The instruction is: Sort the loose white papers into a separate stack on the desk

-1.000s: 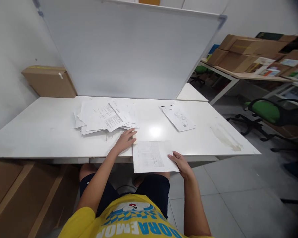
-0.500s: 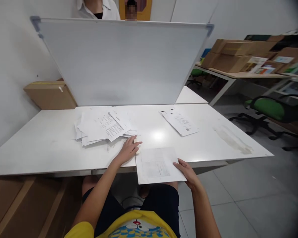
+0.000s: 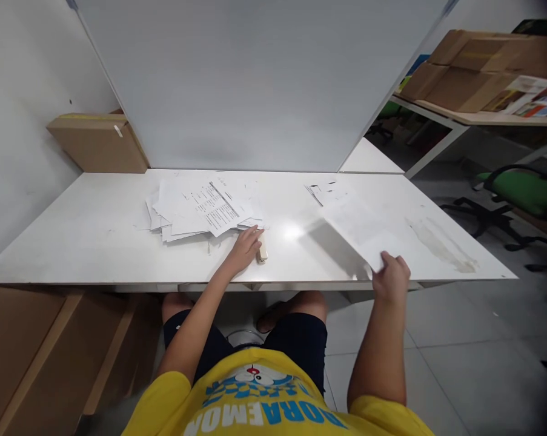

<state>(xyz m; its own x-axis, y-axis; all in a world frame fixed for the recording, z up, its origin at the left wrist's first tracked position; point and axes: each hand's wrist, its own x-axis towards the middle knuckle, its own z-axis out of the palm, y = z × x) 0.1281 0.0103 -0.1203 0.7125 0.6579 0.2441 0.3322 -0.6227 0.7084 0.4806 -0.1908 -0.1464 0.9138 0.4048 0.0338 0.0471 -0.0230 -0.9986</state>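
A small cream stapler (image 3: 262,249) lies near the table's front edge. My left hand (image 3: 245,248) rests against its left side, with the fingers apart and fingertips touching its far end. In my right hand (image 3: 391,275), the near right corner of some white paper (image 3: 357,227) is pinched between thumb and fingers. This paper is held tilted above the table, casting a shadow to its left. Its far end overlaps another printed paper (image 3: 330,191) lying on the table, mostly hidden. Left of the stapler is a messy pile of printed sheets (image 3: 195,209).
A large whiteboard (image 3: 255,85) stands along the back of the white table (image 3: 96,242). A cardboard box (image 3: 98,142) sits at the back left. Brown stains mark the tabletop's right side. Further right are a green chair (image 3: 521,191) and a desk with cardboard boxes (image 3: 468,69).
My right hand has carried the paper away from the stapler, right and forward, over the other paper. My left hand has stayed at the stapler, which now shows more. The camera view has tilted.
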